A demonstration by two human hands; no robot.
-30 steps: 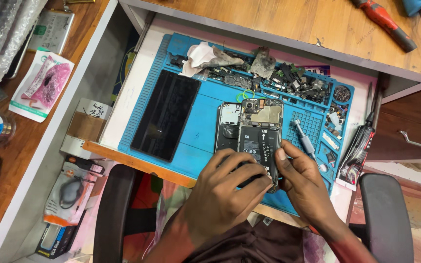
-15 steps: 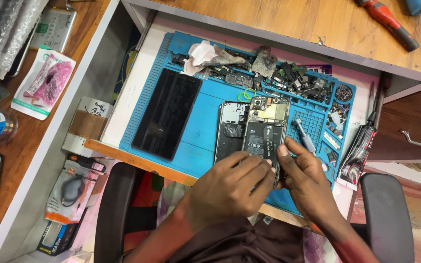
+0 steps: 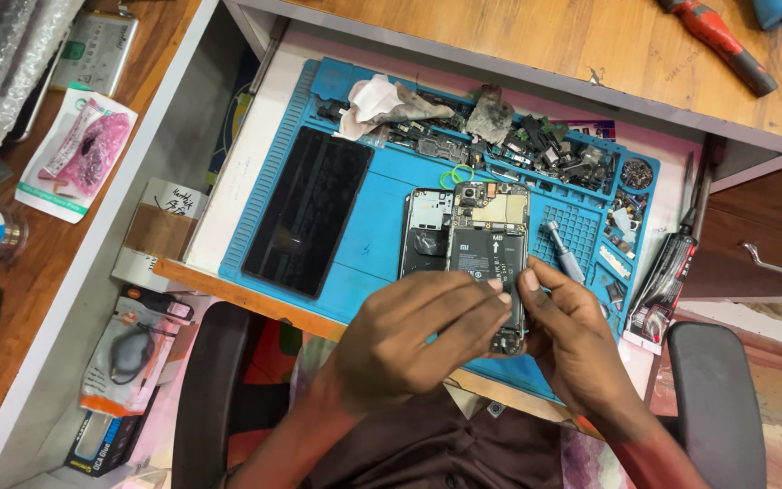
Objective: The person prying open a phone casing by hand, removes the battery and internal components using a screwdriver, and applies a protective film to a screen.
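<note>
An opened phone (image 3: 487, 243), back cover off with its black battery and circuit board showing, lies on a blue work mat (image 3: 382, 217). My left hand (image 3: 409, 340) reaches over the phone's lower half, fingertips pinched at its right edge. My right hand (image 3: 572, 344) meets it from the right, thumb and fingers touching the same edge near the bottom. Whether a small part or tool sits between the fingers is hidden. A black rear cover (image 3: 424, 234) lies just left of the phone. A grey-handled screwdriver (image 3: 566, 254) rests on the mat beside my right hand.
A black phone screen (image 3: 306, 210) lies at the mat's left. Small parts, a crumpled tissue (image 3: 375, 106) and screws fill the mat's top trays. A red screwdriver (image 3: 719, 45) lies on the wooden desk. Packets sit at left; chair armrests (image 3: 717, 398) flank my lap.
Both hands have slid slightly down and right along the phone's lower right edge. The view has shifted a little; the phone stays in place.
</note>
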